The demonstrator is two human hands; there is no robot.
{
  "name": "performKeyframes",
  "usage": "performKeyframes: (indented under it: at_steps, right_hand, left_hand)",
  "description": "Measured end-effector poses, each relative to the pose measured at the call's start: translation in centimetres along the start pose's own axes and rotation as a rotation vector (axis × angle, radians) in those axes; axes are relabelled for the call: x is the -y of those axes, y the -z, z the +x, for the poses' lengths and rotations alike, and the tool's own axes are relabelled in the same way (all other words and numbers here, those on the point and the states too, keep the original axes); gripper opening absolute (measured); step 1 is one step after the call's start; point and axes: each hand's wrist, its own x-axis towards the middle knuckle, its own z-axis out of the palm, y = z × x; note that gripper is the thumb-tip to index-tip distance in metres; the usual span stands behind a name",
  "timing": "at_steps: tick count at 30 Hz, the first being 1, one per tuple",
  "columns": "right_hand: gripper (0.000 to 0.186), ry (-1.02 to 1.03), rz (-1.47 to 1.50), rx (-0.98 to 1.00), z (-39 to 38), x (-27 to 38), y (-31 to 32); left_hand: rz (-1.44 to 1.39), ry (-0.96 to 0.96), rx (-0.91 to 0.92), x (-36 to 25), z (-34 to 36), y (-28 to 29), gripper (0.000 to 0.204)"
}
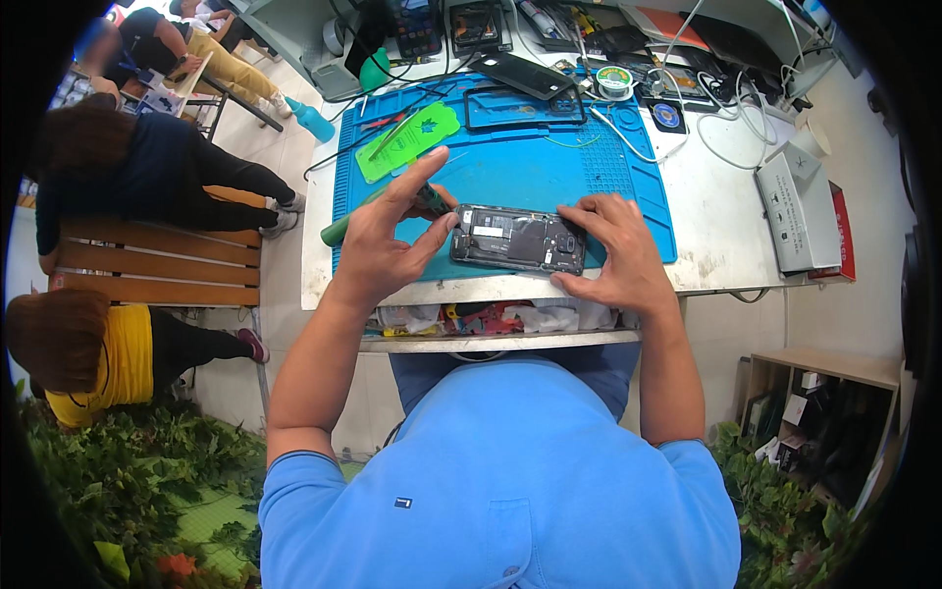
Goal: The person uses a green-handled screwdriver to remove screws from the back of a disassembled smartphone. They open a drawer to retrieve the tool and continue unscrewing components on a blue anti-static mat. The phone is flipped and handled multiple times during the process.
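Observation:
An opened black phone, its internals showing, lies at the near part of the blue repair mat. My right hand grips its right end between thumb and fingers. My left hand is at the phone's left end, index finger raised, thumb tip by the corner, with a green-handled tool held in its curled fingers; the tool's tip is hidden. A bright green plastic piece with thin tools on it sits beyond my left hand. A thin black frame and a dark flat panel are at the back.
Solder spool, cables and devices crowd the back of the white bench. A box stands right, a turquoise bottle left. Several people are on the left, two by a wooden bench. A drawer is open below.

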Motion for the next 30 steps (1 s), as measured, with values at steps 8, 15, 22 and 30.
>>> performKeyframes:
  at_steps: [8,15,22,30]
  right_hand:
    - [0.083,-0.01,0.006,0.01,0.0,0.2,0.1]
    - [0.084,-0.009,-0.001,0.018,0.0,0.0,0.0]
    - [0.084,-0.01,-0.002,0.017,-0.1,0.0,0.0]
    - [0.082,-0.006,0.011,0.018,0.1,0.0,0.1]
  left_hand:
    - [0.016,-0.013,0.015,0.3,-0.3,-0.7,0.078]
    - [0.045,-0.007,-0.021,0.6,-0.5,-0.7,0.075]
    - [0.047,-0.069,0.05,0.1,0.8,0.0,0.069]
    - [0.01,0.139,0.048,-0.6,1.0,-0.2,0.076]
